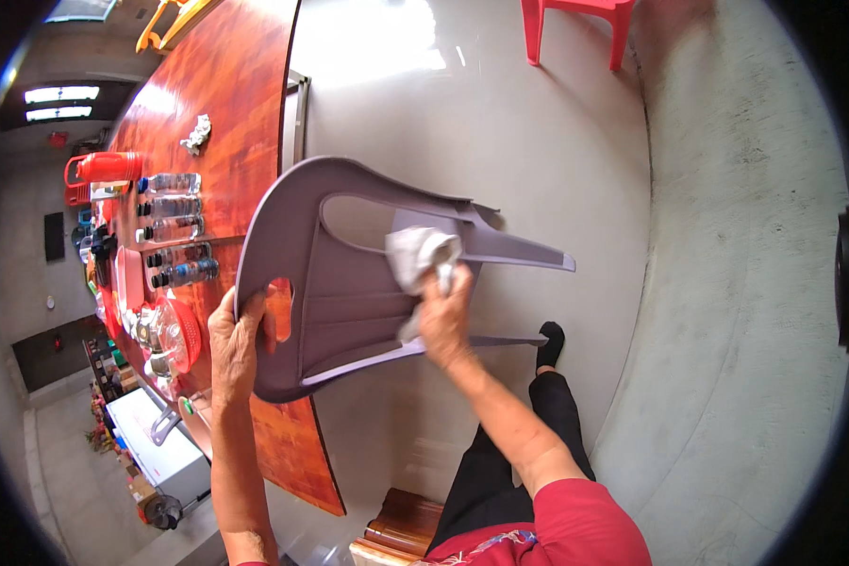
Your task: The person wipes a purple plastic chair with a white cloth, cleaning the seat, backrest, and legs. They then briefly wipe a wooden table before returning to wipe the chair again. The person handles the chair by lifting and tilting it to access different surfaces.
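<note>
A grey plastic chair (354, 307) is tilted in front of me, its backrest toward the wooden table and its legs pointing right. My left hand (241, 335) grips the top of the backrest, with fingers through the oval handle hole. In my right hand (446, 316) is a crumpled whitish cloth (420, 253), bunched against the inner side of the chair near the seat. The cloth and hand cover part of the backrest and seat.
The glossy reddish wooden table (245, 104) runs along the left. On it lie several clear bottles (174, 206), a crumpled white wad (196, 135), a red flask (110, 167) and a red basket (187, 332). A red plastic stool (580, 11) stands far off; a grey wall (736, 283) rises at right.
</note>
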The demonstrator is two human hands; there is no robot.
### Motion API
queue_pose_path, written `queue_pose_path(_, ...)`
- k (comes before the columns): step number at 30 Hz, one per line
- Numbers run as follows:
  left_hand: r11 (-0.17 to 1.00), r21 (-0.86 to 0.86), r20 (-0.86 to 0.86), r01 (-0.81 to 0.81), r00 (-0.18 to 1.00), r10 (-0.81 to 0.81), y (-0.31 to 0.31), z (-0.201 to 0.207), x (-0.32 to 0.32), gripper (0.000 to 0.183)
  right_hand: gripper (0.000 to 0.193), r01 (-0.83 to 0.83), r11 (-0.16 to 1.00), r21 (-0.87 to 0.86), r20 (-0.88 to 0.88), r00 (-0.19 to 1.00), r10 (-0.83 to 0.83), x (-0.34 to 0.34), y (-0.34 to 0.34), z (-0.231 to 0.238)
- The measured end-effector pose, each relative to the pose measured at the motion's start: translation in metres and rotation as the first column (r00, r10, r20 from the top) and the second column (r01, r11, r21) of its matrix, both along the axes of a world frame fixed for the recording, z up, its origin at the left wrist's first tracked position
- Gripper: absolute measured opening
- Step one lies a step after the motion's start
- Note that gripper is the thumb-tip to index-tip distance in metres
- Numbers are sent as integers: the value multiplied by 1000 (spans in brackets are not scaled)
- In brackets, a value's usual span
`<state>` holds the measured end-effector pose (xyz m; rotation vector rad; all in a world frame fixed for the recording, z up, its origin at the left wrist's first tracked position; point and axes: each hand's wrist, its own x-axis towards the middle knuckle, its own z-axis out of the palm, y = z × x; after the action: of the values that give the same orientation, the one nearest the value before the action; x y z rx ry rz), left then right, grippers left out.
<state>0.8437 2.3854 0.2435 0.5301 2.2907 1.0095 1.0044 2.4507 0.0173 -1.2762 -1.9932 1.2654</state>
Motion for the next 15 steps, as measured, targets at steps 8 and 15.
queue_pose_path(8, 999, 41, 29, -11, 1000, 10, 4, -3, 1, 24, 47, 293, 924, -246, 394, 901, -181, 59, 51, -108)
queue_pose_path(15, 996, 78, 60, -31, 998, 26, -1, -2, 5, 22, 42, 305, 937, -171, 431, 878, -207, -6, 5, -45)
